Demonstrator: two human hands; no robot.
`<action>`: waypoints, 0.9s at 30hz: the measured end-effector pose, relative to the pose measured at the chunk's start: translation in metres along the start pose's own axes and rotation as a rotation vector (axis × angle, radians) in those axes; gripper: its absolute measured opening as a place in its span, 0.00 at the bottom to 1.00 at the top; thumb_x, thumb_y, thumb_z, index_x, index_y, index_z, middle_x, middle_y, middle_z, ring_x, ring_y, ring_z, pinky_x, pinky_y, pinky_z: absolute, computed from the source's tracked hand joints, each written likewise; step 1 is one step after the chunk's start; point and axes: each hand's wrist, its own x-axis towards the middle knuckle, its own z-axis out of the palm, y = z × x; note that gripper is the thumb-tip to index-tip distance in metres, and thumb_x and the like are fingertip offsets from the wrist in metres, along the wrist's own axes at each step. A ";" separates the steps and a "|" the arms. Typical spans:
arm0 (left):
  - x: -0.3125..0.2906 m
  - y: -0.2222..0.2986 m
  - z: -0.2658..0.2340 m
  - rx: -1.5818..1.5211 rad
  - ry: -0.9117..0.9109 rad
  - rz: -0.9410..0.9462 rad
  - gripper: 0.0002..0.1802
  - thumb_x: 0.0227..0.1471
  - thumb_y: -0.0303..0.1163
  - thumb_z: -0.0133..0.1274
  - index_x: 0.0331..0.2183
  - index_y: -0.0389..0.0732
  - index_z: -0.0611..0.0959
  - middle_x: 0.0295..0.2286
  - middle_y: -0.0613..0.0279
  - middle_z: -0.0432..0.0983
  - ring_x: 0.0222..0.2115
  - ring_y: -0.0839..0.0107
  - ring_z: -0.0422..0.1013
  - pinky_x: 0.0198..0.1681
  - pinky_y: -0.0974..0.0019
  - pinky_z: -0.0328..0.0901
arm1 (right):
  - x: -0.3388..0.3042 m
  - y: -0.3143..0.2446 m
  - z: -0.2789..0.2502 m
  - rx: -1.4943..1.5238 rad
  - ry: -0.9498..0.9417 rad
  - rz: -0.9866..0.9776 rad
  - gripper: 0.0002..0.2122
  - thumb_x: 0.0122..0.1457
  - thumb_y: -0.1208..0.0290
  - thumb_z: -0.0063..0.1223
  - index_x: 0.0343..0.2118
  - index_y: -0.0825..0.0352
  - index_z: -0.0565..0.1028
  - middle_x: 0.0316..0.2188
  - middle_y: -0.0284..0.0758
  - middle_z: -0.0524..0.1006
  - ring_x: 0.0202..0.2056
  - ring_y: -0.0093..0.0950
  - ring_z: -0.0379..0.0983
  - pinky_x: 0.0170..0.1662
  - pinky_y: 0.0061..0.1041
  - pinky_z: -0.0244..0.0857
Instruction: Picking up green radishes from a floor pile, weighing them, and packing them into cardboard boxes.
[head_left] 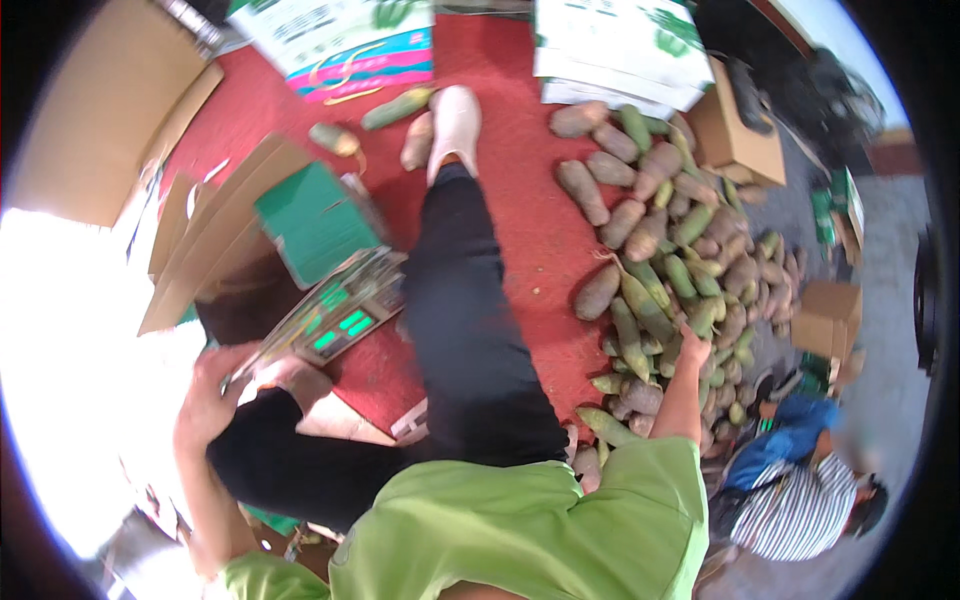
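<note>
Reaching right hand [692,345] into the radish pile [680,270], fingers closing on one radish. Left hand [205,395] is gripping the scale [335,310] edge, steadying it.

One head-worn fisheye looks steeply down, close over the red mat [520,200].

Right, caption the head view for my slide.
Seated person's right hand reaches into a pile of green-brown root vegetables on a red mat; left hand rests by a scale.
</note>
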 end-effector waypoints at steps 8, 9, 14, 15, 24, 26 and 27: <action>-0.002 -0.013 0.010 -0.037 0.134 0.028 0.21 0.40 0.15 0.49 0.40 0.36 0.80 0.29 0.47 0.76 0.32 0.49 0.71 0.38 0.57 0.66 | -0.072 -0.102 0.019 0.254 -0.220 -0.172 0.30 0.47 0.73 0.65 0.53 0.75 0.65 0.46 0.42 0.73 0.43 0.34 0.72 0.45 0.33 0.66; -0.005 -0.015 0.010 -0.004 0.175 0.063 0.21 0.39 0.15 0.49 0.40 0.37 0.80 0.28 0.47 0.76 0.33 0.49 0.72 0.38 0.57 0.66 | -0.082 -0.123 0.024 0.304 -0.384 -0.236 0.29 0.48 0.72 0.64 0.53 0.74 0.66 0.45 0.40 0.73 0.43 0.32 0.71 0.45 0.31 0.65; -0.015 -0.020 0.015 -0.016 0.184 0.040 0.21 0.40 0.17 0.48 0.40 0.37 0.80 0.29 0.51 0.76 0.32 0.52 0.72 0.40 0.59 0.65 | -0.213 -0.274 0.029 0.360 -0.758 -0.508 0.26 0.53 0.67 0.59 0.54 0.68 0.65 0.47 0.35 0.71 0.48 0.28 0.66 0.51 0.29 0.57; -0.015 -0.021 0.014 -0.031 0.193 0.031 0.21 0.40 0.17 0.48 0.40 0.37 0.80 0.29 0.51 0.76 0.32 0.52 0.72 0.40 0.59 0.65 | -0.239 -0.302 0.027 0.371 -0.829 -0.563 0.28 0.52 0.69 0.59 0.55 0.69 0.64 0.49 0.36 0.69 0.51 0.29 0.64 0.54 0.30 0.55; -0.023 -0.019 0.015 0.157 0.186 -0.016 0.20 0.41 0.22 0.51 0.40 0.39 0.80 0.28 0.57 0.76 0.32 0.58 0.72 0.43 0.59 0.64 | -0.496 -0.459 0.011 0.422 -1.599 -1.127 0.30 0.44 0.77 0.62 0.52 0.73 0.64 0.43 0.39 0.73 0.45 0.30 0.71 0.52 0.30 0.63; -0.023 -0.021 0.017 0.168 0.188 -0.022 0.18 0.42 0.23 0.50 0.40 0.40 0.80 0.27 0.57 0.76 0.32 0.58 0.73 0.42 0.59 0.64 | -0.543 -0.464 0.020 0.174 -1.720 -1.173 0.30 0.42 0.76 0.64 0.51 0.71 0.66 0.41 0.38 0.74 0.43 0.28 0.72 0.47 0.28 0.66; -0.024 -0.022 0.018 0.191 0.180 -0.026 0.17 0.43 0.24 0.49 0.39 0.40 0.80 0.27 0.57 0.75 0.31 0.58 0.73 0.41 0.59 0.65 | -0.564 -0.463 0.029 0.046 -1.771 -1.229 0.31 0.42 0.76 0.64 0.51 0.74 0.64 0.45 0.37 0.73 0.45 0.27 0.72 0.50 0.29 0.64</action>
